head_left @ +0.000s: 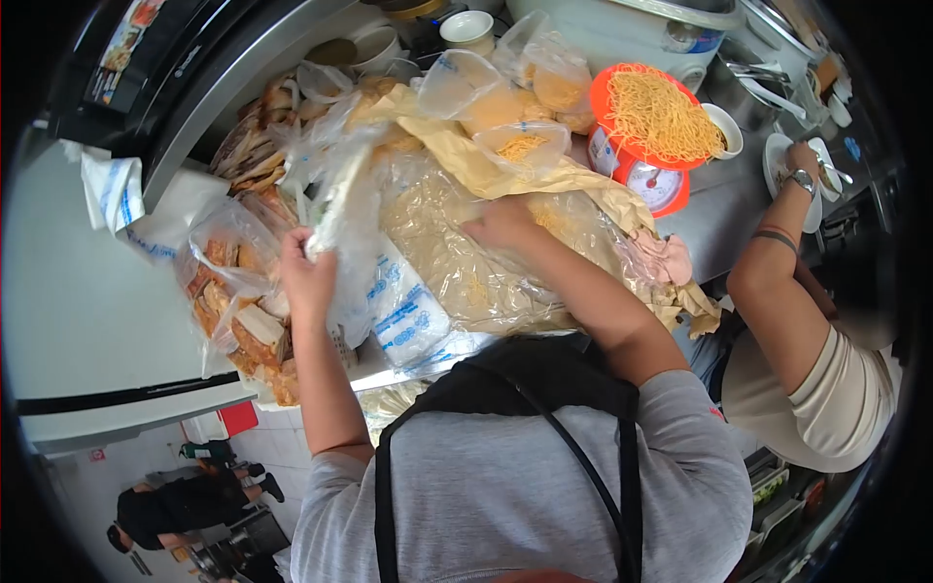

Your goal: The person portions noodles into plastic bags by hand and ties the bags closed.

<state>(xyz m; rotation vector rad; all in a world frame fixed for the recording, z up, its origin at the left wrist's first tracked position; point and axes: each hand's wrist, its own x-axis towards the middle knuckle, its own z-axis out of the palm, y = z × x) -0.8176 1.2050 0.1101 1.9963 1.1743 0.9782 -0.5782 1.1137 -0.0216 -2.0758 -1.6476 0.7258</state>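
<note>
Apron [525,384]: black, worn over a grey shirt [486,476], at the bottom of the view.
Bags [352,209]: clear, bunched in the left hand [308,280], left of the sheet [428,228]; probably almost weightless, limp and slippery, quick to tear if tugged.
Hold: thumb and fingers close on the bags' near edge, a sound place, since the loose film would likely slide or fold elsewhere.
Right hand [507,225]: over the sheet, blurred; whether it touches, or pinches anything, I cannot tell.
Sheet: creased clear film over brown paper [428,117], noodle scraps on it; likely slick and floppy, best taken by a rim.
Noodles [653,112]: thin, yellow, heaped on the orange scale [671,199]; probably light and springy, better scooped from beneath than squeezed.
Counter [717,209]: bare steel beside the scale, crowded elsewhere with filled bags.
Room: a kitchen; a co-worker's hand [801,160] at white dishes, right; someone in black [180,505] well apart, lower left, near tiled floor.
</note>
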